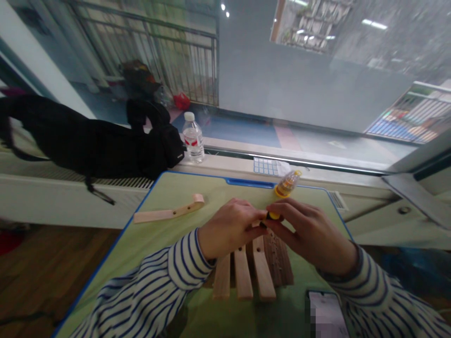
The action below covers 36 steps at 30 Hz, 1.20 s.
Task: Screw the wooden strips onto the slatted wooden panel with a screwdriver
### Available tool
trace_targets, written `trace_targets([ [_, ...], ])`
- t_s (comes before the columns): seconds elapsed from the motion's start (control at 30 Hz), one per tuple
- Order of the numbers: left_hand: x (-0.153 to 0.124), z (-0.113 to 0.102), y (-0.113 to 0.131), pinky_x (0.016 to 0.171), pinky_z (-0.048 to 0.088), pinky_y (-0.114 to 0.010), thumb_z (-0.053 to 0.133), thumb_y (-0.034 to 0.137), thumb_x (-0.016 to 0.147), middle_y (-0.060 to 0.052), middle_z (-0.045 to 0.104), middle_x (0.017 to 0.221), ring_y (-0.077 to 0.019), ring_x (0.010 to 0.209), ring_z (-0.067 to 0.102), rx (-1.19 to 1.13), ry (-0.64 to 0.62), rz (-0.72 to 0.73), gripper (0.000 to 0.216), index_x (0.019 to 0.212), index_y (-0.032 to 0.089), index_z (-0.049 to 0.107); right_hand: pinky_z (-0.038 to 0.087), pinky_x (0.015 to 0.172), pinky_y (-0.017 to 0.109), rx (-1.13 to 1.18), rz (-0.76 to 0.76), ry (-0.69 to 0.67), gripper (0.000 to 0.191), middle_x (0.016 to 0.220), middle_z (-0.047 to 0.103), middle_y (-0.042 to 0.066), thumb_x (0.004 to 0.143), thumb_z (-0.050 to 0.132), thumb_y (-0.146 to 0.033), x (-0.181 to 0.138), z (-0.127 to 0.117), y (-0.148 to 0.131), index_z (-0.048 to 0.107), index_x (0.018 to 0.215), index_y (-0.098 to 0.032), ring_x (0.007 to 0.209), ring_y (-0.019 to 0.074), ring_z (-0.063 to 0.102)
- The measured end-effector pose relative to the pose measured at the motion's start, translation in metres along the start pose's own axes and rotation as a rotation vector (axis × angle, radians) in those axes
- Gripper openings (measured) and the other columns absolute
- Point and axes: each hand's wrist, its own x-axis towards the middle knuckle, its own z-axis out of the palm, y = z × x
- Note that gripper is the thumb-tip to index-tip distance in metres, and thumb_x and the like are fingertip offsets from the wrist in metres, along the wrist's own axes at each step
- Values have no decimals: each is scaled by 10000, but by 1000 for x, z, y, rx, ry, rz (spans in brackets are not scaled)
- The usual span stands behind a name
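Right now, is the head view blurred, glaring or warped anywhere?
Head view: window mirrors ceiling lights, hazing the outdoors; straight lines bow near the borders; phone screen pixelated; left hand, right hand and yellow object between them evenly lit, slightly soft.

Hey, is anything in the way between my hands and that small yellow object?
Nothing visible: the left hand and right hand both hold the small yellow object directly, above the wooden slats.

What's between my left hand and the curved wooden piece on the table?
Nothing: the head view shows only bare green tabletop between the curved wooden piece and the left hand, which pinches a small yellow part with the right hand.
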Motion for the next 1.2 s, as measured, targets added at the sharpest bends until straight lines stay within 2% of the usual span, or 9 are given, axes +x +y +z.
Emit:
trace_targets([
  [0.1,0,1,0,740,425,-288,524,334,886,-30,672,820,-155,787,620,10,19,4,202,923,164,627,494,715,321,-29,-1,-29,171,939,626,32,892,492,-272,0,-4,-2,531,1039,-194,829,164,603],
  [0.23,0,1,0,725,423,-285,481,335,909,-30,660,778,-145,749,613,9,13,24,236,850,150,614,503,789,326,-76,-58,-13,326,1124,611,58,892,493,-276,0,-12,-6,465,1207,-193,958,178,598],
  [0.3,1,1,0,718,419,-282,481,327,910,-27,654,773,-139,740,604,17,13,35,230,844,147,609,504,806,320,-87,-81,-10,344,1169,597,55,893,488,-262,0,-14,-7,455,1231,-204,984,174,592],
  [0.53,0,2,-1,709,414,-286,462,315,919,-34,649,789,-148,755,598,50,-16,36,228,887,142,608,507,812,327,-62,-88,-62,253,1126,614,42,909,460,-236,-1,-11,-2,516,1154,-210,955,167,600],
  [1.07,0,-1,1,758,428,-286,436,249,927,-40,660,869,-145,814,597,-11,-34,7,195,939,142,598,510,769,329,-50,-52,47,212,1021,645,64,911,459,-286,0,1,0,565,1058,-176,899,172,617],
  [1.2,0,0,1,746,422,-288,519,304,888,-37,665,876,-162,823,598,19,-24,-9,180,932,153,605,509,763,336,-50,-34,31,214,1009,646,75,909,456,-280,0,2,0,571,1051,-169,894,176,618],
])
